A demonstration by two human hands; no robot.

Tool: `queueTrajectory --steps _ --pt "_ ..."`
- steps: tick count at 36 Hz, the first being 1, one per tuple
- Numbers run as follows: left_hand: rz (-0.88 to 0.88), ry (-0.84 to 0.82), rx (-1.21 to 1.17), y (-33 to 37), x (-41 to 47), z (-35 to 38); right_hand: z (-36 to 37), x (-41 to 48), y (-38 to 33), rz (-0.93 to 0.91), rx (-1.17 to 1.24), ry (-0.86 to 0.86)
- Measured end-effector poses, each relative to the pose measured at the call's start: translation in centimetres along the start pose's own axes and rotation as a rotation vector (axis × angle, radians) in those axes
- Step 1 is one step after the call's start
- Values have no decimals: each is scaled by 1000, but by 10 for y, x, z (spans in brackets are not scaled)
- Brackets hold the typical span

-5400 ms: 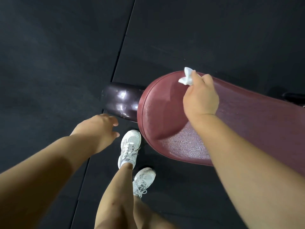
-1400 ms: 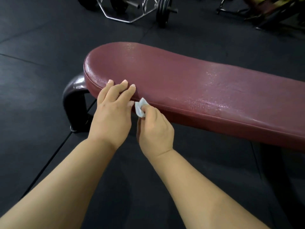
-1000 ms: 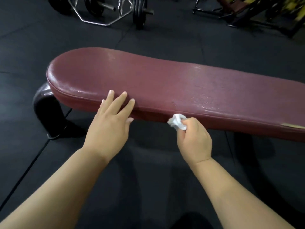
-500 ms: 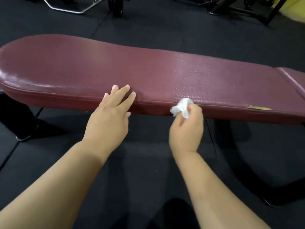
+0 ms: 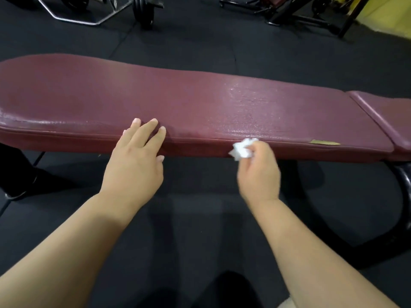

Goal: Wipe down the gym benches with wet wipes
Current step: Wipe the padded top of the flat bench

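A long maroon padded gym bench (image 5: 200, 103) runs across the view, its top shiny with moisture in patches. My left hand (image 5: 135, 161) lies with straight fingers on the near edge of the pad. My right hand (image 5: 258, 172) pinches a crumpled white wet wipe (image 5: 243, 148) and holds it against the bench's near side edge, right of my left hand. A small tan tear (image 5: 324, 142) marks the near edge further right.
A second maroon pad (image 5: 387, 110) joins the bench at the right. Black frame legs (image 5: 402, 181) stand under the bench's right end. Weight plates on a bar (image 5: 143, 10) and dark machine frames (image 5: 295, 12) sit on the black rubber floor behind.
My right hand has slid the wipe rightward along the near side edge over the last second. My left hand has followed along the edge. The view has shifted right along the bench.
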State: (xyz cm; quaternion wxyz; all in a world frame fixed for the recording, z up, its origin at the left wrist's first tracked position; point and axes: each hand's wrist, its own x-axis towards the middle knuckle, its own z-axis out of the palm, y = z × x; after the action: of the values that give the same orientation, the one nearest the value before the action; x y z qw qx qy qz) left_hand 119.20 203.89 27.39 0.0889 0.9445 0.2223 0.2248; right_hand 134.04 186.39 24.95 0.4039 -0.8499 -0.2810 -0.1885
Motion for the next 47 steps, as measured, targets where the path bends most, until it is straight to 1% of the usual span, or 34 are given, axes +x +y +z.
queueTrajectory --steps 2,4,6,8,10,12,14,18,20,22,24,26,28,30,32,34,36,38,39,41,44,45,47 --pt "-9 1 9 8 2 1 -19 8 28 185 -9 55" --pt "30 -15 20 18 3 3 -36 18 54 345 -23 153" --pt "103 -52 38 31 4 7 -52 27 71 452 -17 260" --pt "140 -77 18 46 7 11 -63 32 78 499 -11 295" --pt "145 -93 -1 59 10 16 -63 32 76 468 -34 285" --pt "147 -98 4 68 12 22 -52 29 67 379 -58 271" --pt "135 -85 10 71 13 26 -35 21 54 282 -27 229" --pt "133 -71 54 70 13 27 -11 4 26 137 96 79" --pt "118 -66 52 73 13 27 -8 -1 18 43 163 -47" --pt "94 -57 44 77 13 27 -10 0 18 -84 143 -123" --pt "79 -54 53 80 12 27 -17 5 25 -119 92 -173" --pt "83 -67 92 82 11 28 -29 10 34 -65 55 -221" --pt "78 -89 143 85 12 28 -43 15 49 55 64 -181" --pt "55 -96 163 92 14 27 -62 23 66 187 75 -48" --pt "59 -92 152 101 16 27 -80 32 87 278 35 55" --pt "136 -96 159 114 19 27 -96 42 112 373 -19 134" --pt "226 -104 157 131 21 31 -115 54 139 503 -30 259" --pt "262 -131 131 153 25 33 -133 67 163 659 20 376" --pt "270 -161 124 163 27 34 -141 72 173 707 12 390" --pt "298 -201 110 180 32 40 -146 78 188 705 -36 355" --pt "321 -248 168 200 40 53 -138 76 183 637 -46 324" --pt "309 -247 183 205 41 57 -132 71 178 598 -34 306" --pt "277 -236 202 211 41 61 -117 57 161 451 -4 248"
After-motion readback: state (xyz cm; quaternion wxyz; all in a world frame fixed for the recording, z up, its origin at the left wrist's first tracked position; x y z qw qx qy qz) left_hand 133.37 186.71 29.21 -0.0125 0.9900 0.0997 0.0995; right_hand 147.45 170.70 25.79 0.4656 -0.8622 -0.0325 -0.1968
